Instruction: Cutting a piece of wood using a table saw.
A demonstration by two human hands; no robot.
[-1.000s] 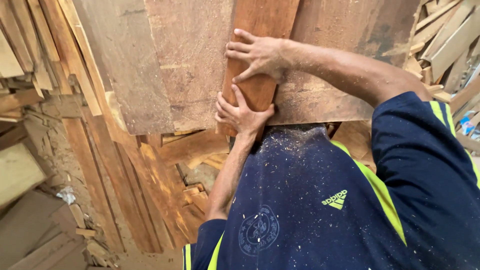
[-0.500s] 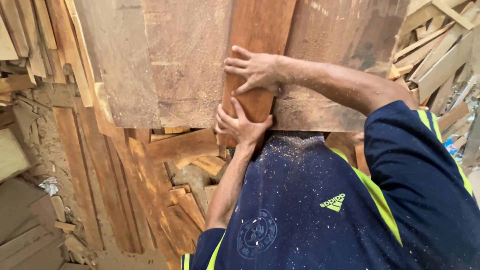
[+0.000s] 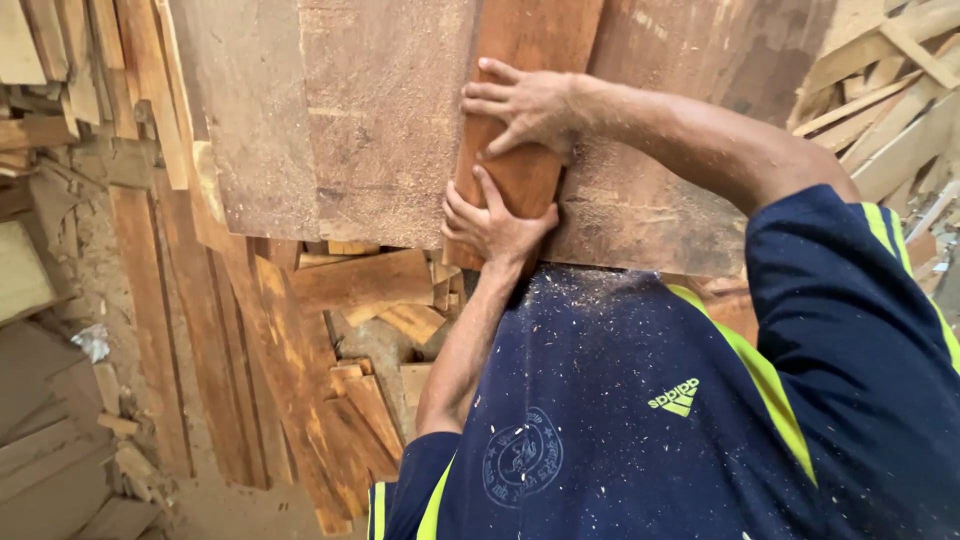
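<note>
Reddish plank [image 3: 525, 90] slid slightly forward along tabletop [image 3: 380, 150] since before, right hand [image 3: 525, 105] flat on top, left hand [image 3: 495, 225] pushing plank end.

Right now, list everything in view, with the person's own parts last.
reddish plank: one, orange-brown, lying on the worktop, under both hands
worktop: one, grey-brown, dusted with sawdust, top centre
offcuts: many, orange-brown, heaped on the floor below the worktop's edge
long boards: several, brown, leaning at left
pale slats: many, tan, piled at upper right
shirt: one, navy with yellow-green stripes, speckled with sawdust
left hand: pressing the plank's near end
right hand: flat on top of the plank
</note>
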